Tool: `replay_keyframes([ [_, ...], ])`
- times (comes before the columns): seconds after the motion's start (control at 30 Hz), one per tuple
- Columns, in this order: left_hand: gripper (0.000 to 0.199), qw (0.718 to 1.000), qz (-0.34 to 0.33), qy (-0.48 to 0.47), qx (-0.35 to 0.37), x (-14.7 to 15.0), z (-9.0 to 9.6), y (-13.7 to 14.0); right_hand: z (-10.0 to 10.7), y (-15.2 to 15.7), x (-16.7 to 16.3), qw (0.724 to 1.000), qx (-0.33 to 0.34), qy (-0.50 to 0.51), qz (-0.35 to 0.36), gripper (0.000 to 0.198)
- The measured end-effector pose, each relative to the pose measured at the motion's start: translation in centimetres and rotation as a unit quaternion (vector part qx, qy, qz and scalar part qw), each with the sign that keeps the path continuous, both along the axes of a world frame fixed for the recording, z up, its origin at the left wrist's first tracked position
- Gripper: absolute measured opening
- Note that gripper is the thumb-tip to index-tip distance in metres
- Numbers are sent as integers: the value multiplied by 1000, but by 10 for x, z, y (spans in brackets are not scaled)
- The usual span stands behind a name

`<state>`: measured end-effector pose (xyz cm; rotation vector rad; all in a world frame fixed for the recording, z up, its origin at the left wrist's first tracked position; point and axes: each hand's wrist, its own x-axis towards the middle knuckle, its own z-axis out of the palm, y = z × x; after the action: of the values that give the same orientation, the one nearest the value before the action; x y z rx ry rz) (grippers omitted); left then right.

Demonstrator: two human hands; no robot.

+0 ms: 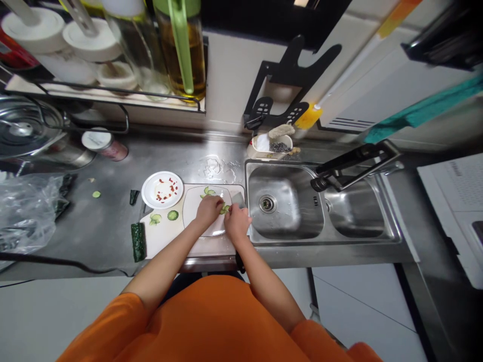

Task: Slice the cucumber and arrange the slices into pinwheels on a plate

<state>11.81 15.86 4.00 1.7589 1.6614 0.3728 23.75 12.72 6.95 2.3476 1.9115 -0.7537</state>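
Note:
Over a white square plate (191,202) on the cutting board (158,237), my left hand (208,211) and my right hand (237,222) meet with fingers pinched. Green cucumber slices (225,208) show between the fingertips, and both hands seem to grip them. More thin cucumber slices (207,191) lie on the plate's far part. A knife blade (238,199) lies beyond my right hand at the board's right edge; a dark handle shows nearer me. Cucumber pieces (172,215) rest on the board's left part. A length of dark green cucumber (138,242) lies at its left edge.
A round white plate (163,190) with red bits overlaps the board's far left corner. The double sink (287,201) adjoins the board on the right, its black faucet (339,168) beyond. Plastic bags (30,211) lie far left. A bottle rack (113,93) overhangs the counter.

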Motion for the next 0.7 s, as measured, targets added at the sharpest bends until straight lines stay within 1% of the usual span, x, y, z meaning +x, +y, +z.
replay_keyframes([
  [0.1,15,1000,21,-4,6,-5,6,0,3,-1,4,1000,11,10,-9,14],
  [0.2,17,997,58,-11,41,-20,18,-3,7,-3,12,1000,16,16,-12,13],
  [0.3,18,991,115,4,66,-48,34,-14,13,-8,20,1000,15,19,-11,12],
  [0.4,18,978,187,55,69,-84,44,-34,17,-16,24,1000,20,21,0,10],
  [0.47,17,965,237,87,65,-107,45,-51,18,-24,23,999,23,24,14,9],
  [0.57,22,949,292,116,23,-129,37,-76,17,-34,17,998,25,33,36,10],
  [0.63,25,947,300,118,-5,-133,29,-87,15,-39,10,998,23,41,52,11],
  [0.7,28,948,295,117,-23,-132,21,-92,15,-43,4,996,17,47,71,12],
])
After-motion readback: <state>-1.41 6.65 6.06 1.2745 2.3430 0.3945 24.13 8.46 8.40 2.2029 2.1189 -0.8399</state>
